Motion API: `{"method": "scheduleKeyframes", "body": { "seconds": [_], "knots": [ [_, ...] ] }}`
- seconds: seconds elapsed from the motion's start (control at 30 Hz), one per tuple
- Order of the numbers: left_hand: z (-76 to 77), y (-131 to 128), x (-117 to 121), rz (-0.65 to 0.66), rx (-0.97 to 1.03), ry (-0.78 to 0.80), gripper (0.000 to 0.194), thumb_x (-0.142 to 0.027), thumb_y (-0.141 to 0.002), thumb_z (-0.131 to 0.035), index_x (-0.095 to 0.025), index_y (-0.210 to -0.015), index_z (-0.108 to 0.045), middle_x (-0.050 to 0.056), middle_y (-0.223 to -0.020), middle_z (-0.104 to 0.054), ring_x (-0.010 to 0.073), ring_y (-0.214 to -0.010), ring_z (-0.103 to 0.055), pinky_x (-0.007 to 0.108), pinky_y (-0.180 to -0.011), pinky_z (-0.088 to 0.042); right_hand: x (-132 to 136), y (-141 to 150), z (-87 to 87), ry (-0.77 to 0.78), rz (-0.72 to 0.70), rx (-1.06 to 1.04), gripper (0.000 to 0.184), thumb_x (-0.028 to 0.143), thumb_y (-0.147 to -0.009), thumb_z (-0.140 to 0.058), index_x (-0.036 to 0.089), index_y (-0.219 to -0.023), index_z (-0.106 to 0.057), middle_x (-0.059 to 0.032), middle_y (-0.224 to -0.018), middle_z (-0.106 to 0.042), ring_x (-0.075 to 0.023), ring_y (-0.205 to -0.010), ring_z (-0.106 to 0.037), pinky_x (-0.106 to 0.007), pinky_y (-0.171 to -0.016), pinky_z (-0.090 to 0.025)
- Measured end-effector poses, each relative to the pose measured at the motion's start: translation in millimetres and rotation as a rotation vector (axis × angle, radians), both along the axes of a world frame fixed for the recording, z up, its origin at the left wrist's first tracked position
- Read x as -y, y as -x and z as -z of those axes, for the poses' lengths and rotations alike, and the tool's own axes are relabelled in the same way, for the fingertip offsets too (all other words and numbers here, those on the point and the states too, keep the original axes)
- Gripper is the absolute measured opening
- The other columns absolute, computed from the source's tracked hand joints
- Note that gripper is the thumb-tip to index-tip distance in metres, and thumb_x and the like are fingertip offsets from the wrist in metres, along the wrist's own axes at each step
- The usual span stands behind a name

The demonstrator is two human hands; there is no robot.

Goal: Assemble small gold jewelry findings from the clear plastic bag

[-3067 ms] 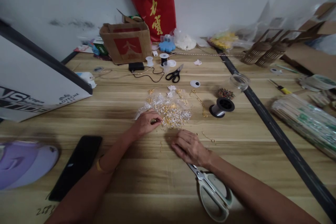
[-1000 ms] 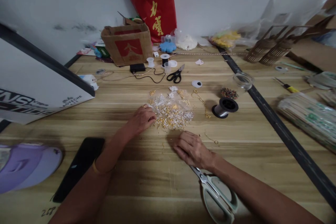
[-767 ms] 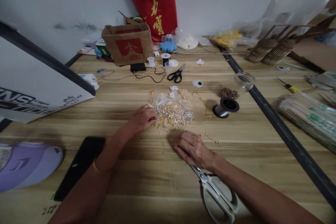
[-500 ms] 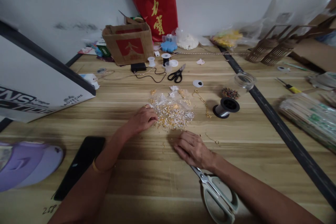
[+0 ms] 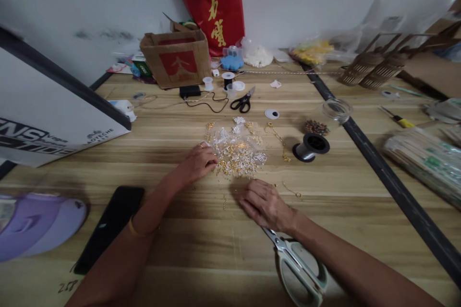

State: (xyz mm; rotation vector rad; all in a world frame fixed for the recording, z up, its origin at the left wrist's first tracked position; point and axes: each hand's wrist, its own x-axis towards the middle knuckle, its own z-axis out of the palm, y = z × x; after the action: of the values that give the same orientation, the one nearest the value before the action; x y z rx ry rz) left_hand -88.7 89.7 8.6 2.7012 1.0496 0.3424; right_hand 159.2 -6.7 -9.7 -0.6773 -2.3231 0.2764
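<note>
Near metal bits (image 5: 238,157) | left hand (image 5: 200,162), right hand (image 5: 265,204): curled, cannot tell grip | pale scissors (image 5: 298,264), tips hidden

The left hand (image 5: 200,162) is at the trinket pile (image 5: 238,155).

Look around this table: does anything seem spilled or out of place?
The small gold and silver-coloured pieces look spilled: they lie loosely heaped, with some strewn nearby, though that may be deliberate. Dark smudges also mar the pale wall.
</note>
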Motion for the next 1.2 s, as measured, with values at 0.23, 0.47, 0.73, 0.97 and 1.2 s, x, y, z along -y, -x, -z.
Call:
{"method": "scheduleKeyframes", "body": {
  "seconds": [0.23,0.47,0.73,0.97,1.2],
  "knots": [
    [3.3,-2.1,0.3,0.004,0.029,-0.006,0.013,-0.018,-0.087,-0.055,-0.016,-0.081,-0.067,0.004,-0.078,-0.061,0.0196,-0.083,-0.051,0.035,-0.086,-0.038,0.3,0.5,-0.6,0.001,0.010,-0.001,0.013,0.014,-0.092,-0.049,0.015,-0.083,-0.058,-0.0047,-0.072,-0.058,-0.0157,-0.068,-0.052,-0.030,-0.063,-0.047],
    [0.6,-2.9,1.8,0.010,0.023,0.047,0.015,-0.017,-0.087,-0.055,-0.017,-0.078,-0.067,0.003,-0.079,-0.062,0.0184,-0.083,-0.052,0.034,-0.085,-0.038,0.3,0.5,-0.4,0.004,0.006,-0.009,0.012,0.014,-0.091,-0.050,0.014,-0.083,-0.059,-0.0044,-0.071,-0.057,-0.0157,-0.067,-0.051,-0.030,-0.062,-0.046],
    [0.0,-1.3,0.3,0.034,0.029,0.074,0.015,-0.015,-0.086,-0.055,-0.017,-0.079,-0.068,0.003,-0.079,-0.064,0.0182,-0.081,-0.054,0.034,-0.087,-0.038,0.0,0.3,0.8,-0.001,0.004,-0.019,0.010,0.013,-0.091,-0.050,0.015,-0.084,-0.057,-0.0041,-0.071,-0.057,-0.0156,-0.067,-0.050,-0.029,-0.062,-0.044],
    [0.7,-6.1,2.4,-0.015,0.097,0.028,0.017,-0.017,-0.089,-0.053,-0.017,-0.088,-0.069,0.005,-0.083,-0.065,0.0188,-0.083,-0.053,0.034,-0.085,-0.041,-0.4,0.1,0.7,0.009,-0.007,-0.011,0.009,0.013,-0.091,-0.050,0.015,-0.084,-0.056,-0.0044,-0.073,-0.058,-0.0159,-0.068,-0.051,-0.029,-0.063,-0.045],
    [2.2,-12.1,7.7,-0.003,0.071,-0.015,0.021,-0.013,-0.088,-0.051,-0.017,-0.096,-0.070,0.006,-0.086,-0.063,0.0203,-0.090,-0.052,0.035,-0.086,-0.042,-0.3,-0.1,-0.6,0.016,0.000,-0.006,0.012,0.015,-0.092,-0.048,0.016,-0.083,-0.056,-0.0037,-0.072,-0.056,-0.0157,-0.069,-0.053,-0.029,-0.064,-0.045]
  ]
}}
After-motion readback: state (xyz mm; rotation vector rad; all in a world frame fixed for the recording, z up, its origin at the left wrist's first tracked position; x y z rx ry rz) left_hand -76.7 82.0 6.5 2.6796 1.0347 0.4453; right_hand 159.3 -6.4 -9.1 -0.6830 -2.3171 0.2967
